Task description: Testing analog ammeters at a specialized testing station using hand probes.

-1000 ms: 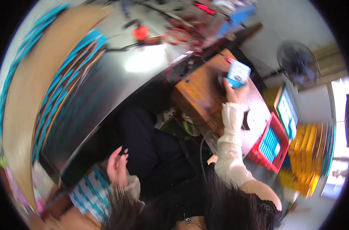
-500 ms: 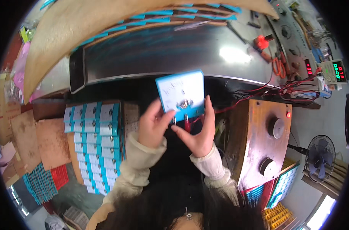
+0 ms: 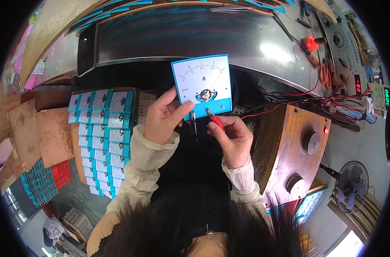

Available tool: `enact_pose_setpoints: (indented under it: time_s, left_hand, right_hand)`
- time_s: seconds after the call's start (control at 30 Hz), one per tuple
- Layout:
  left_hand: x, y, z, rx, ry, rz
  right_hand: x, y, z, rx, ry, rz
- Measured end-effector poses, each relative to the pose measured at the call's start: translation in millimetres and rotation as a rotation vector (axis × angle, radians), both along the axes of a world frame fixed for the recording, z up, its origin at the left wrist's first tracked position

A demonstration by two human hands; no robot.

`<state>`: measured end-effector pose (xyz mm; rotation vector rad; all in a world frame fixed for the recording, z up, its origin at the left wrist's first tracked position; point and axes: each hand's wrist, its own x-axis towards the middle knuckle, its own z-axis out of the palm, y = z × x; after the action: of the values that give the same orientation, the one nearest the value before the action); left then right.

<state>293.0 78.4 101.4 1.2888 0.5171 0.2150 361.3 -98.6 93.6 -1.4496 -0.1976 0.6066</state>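
Observation:
An analog ammeter (image 3: pixel 202 85) with a white dial and blue frame is held up in front of me, slightly tilted. My left hand (image 3: pixel 164 118) grips its lower left edge, thumb over the front. A black alligator clip (image 3: pixel 194 124) hangs at the meter's bottom edge beside that thumb. Between the thumb and fingers of my right hand (image 3: pixel 232 139) is a red alligator clip (image 3: pixel 216 121), its metal tip at the lower middle of the meter. The meter's coil movement (image 3: pixel 206 95) shows uncovered below the scale.
Several similar meters (image 3: pixel 101 141) stand in overlapping rows at left. A metal bench (image 3: pixel 160 43) with a phone (image 3: pixel 87 49) lies ahead. At right are a wooden box with two round knobs (image 3: pixel 285 156), red wires (image 3: pixel 306 99), power supplies with lit displays (image 3: pixel 378 97) and a fan (image 3: pixel 351 186).
The meter has risen and its dial now faces me more squarely. My right hand has left the meter's right edge and now pinches the red clip.

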Motion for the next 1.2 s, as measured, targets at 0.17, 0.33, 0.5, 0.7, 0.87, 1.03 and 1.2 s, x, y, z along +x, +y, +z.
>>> enact_pose_setpoints:
  time_s: [0.17,0.33,0.5,0.7,0.87,1.03,1.2]
  left_hand:
    - [7,-6,7,0.014,0.001,0.001]
    - [11,-12,6,-0.004,0.000,0.000]
    - [22,-17,3,-0.054,0.012,-0.041]
    - [29,-20,6,-0.101,0.029,-0.080]
    - [29,-23,11,-0.112,0.026,-0.092]
    - [34,-31,4,-0.092,0.058,-0.117]
    - [42,-67,15,0.092,-0.077,-0.130]
  right_hand:
    - [4,-7,3,-0.026,-0.072,0.000]
    - [7,-11,6,-0.037,-0.088,-0.032]
    - [14,-21,13,-0.095,-0.147,-0.044]
    - [20,-30,18,-0.150,-0.283,-0.040]
    - [18,-33,25,-0.199,-0.338,-0.041]
    - [16,-40,18,-0.297,-0.467,-0.138]
    - [19,-24,39,-0.527,-0.778,-0.240]
